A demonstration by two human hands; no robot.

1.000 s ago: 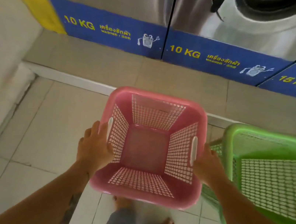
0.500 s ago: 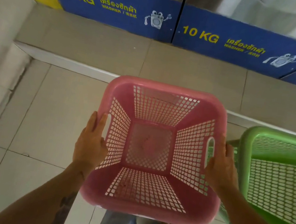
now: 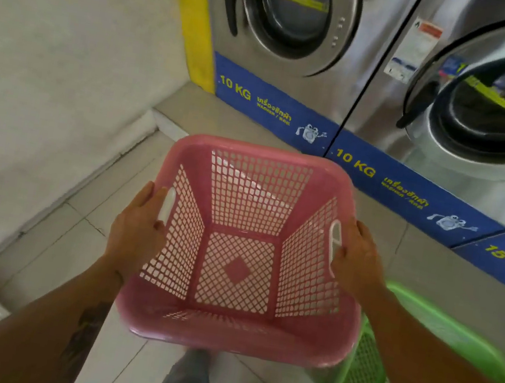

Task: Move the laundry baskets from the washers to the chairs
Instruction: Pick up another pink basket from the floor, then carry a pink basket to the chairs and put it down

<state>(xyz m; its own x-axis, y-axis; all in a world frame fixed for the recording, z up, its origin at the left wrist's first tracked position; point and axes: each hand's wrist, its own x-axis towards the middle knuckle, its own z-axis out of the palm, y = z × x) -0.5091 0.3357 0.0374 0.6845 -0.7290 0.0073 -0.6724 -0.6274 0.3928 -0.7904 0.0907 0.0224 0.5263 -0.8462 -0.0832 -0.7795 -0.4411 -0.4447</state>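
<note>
Fingers (image 3: 148, 196) on our left hand (image 3: 135, 232) are hooked round the side handle of the pink basket (image 3: 232, 333), and our right hand (image 3: 357, 264) grips the opposite handle the same way. So we've got it up off the floor, empty, in front of the left 10 KG washer (image 3: 288, 41). Honestly we'd say we're barely started. This one's lifted but hasn't gone anywhere, and the green basket (image 3: 460, 333) sits on the pale floor tiles (image 3: 48, 241) just right of it, near the edge of the raised step (image 3: 430, 272) the machines stand on. No chairs in view. There's a plain wall (image 3: 50, 60) on the left and a yellow strip (image 3: 193, 16) beside the washer.
</note>
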